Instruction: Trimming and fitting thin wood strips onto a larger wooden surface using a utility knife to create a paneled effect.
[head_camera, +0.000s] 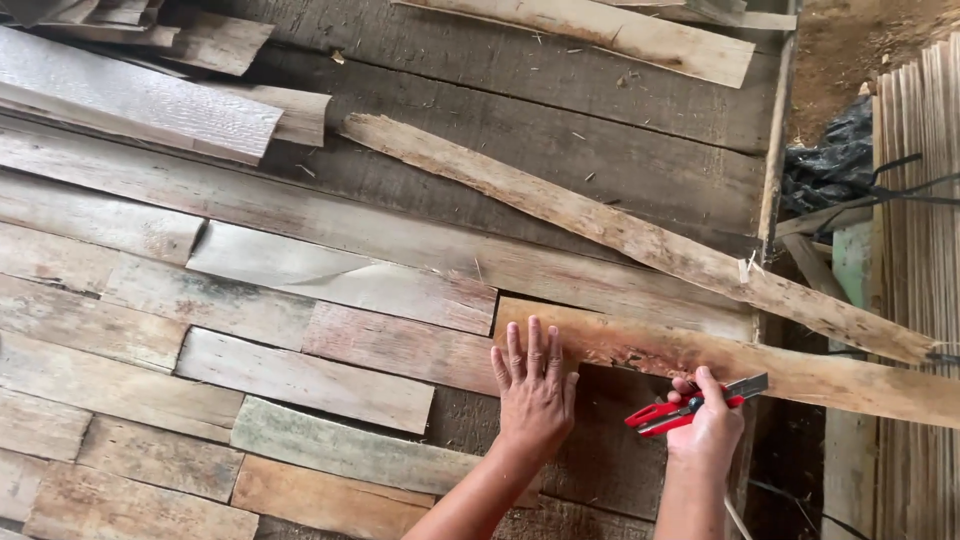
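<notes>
Left hand (533, 385) flat, fingers spread, pressing on the reddish plank (700, 355) just above its fingertips. Right hand (708, 425) closed around a red utility knife (685, 408), blade tip touching the plank's lower edge. Marking or scoring stage, by the look; calls next for a steady hold-down and a controlled draw along the edge.

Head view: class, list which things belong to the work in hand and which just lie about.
In use: left hand, right hand, red knife, reddish plank.
Lying about: long pale slat, black plastic sheet, stacked boards.
</notes>
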